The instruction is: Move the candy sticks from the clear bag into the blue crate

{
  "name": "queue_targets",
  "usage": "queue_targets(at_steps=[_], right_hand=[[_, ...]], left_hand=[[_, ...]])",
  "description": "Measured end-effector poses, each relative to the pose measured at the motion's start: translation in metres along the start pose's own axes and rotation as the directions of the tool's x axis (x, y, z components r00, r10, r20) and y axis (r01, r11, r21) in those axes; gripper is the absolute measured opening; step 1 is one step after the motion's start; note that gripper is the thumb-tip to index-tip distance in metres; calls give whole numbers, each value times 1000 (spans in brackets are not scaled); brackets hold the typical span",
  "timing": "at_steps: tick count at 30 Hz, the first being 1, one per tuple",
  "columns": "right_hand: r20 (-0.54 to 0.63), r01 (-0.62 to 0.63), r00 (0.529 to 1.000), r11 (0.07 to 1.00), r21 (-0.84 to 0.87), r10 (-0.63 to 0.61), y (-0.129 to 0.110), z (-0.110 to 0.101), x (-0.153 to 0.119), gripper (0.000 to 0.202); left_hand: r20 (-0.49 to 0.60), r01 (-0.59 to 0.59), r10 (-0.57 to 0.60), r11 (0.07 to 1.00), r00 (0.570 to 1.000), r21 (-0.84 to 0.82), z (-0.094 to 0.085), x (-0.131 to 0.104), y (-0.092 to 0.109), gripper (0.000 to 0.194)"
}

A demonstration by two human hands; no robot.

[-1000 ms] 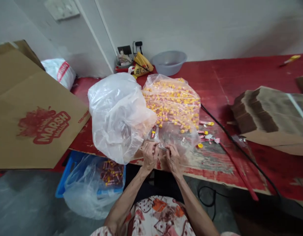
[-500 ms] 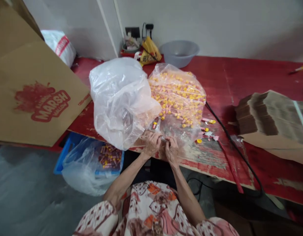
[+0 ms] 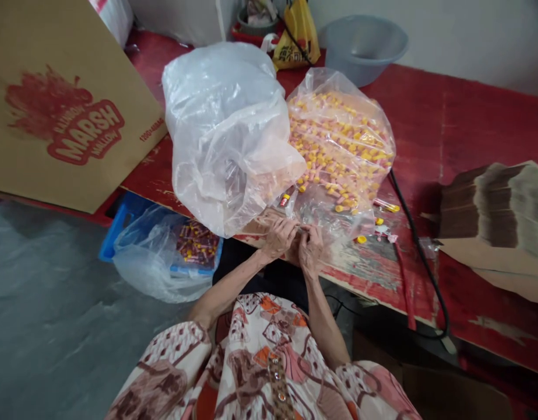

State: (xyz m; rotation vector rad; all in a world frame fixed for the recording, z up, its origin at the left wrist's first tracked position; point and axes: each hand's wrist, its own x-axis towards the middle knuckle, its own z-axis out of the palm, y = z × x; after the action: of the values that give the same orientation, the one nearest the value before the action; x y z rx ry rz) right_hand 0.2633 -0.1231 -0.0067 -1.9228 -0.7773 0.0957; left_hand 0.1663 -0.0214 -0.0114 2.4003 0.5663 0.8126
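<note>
My left hand [image 3: 279,237] and my right hand [image 3: 311,251] are close together at the table's front edge. Both have their fingers closed in a pinch on the gathered near edge of a clear plastic bag [image 3: 323,216]. Farther back, that bag is full of small pinkish tubes with yellow caps [image 3: 338,146]. Just beyond my left hand lies one dark tube with a yellow cap [image 3: 285,200]. A large, puffed-up whitish plastic bag [image 3: 227,116] stands to the left, close to my left hand. The exact fold between my fingertips is too small to make out.
A cardboard carton [image 3: 28,151] stands at left. Below it, a blue crate [image 3: 109,245] holds more tubes. Loose caps [image 3: 360,239], a black cable [image 3: 411,224] and stacked flat cardboard [image 3: 491,204] lie rightward on the red table [image 3: 426,116]. Behind are a basin [image 3: 365,49] and yellow bag [image 3: 297,35].
The view has tilted down and turned slightly left, so the table things appear higher. Both hands keep their pinch on the bag edge, with little visible movement.
</note>
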Motion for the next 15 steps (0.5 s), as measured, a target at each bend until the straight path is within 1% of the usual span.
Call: queue_targets(at_steps=[3, 7, 9, 12, 15], right_hand=[[-18, 39, 999, 999, -28, -39, 1, 0, 1, 26], [-12, 17, 1000, 1000, -6, -17, 3, -1, 1, 26], [2, 9, 1000, 1000, 7, -10, 3, -1, 1, 27], [-1, -23, 1000, 1000, 7, 23, 5, -1, -1, 28], [-71, -85, 994, 996, 7, 86, 7, -2, 0, 36]], left_hand=[[-37, 6, -7, 999, 999, -47, -2, 1, 3, 34], [-86, 0, -13, 989, 996, -149, -4, 2, 10, 34], [-112, -4, -14, 987, 994, -159, -4, 4, 10, 33], [-90, 14, -23, 994, 996, -104, -2, 6, 5, 31], [-26, 48, -49, 998, 998, -41, 0, 9, -1, 31]])
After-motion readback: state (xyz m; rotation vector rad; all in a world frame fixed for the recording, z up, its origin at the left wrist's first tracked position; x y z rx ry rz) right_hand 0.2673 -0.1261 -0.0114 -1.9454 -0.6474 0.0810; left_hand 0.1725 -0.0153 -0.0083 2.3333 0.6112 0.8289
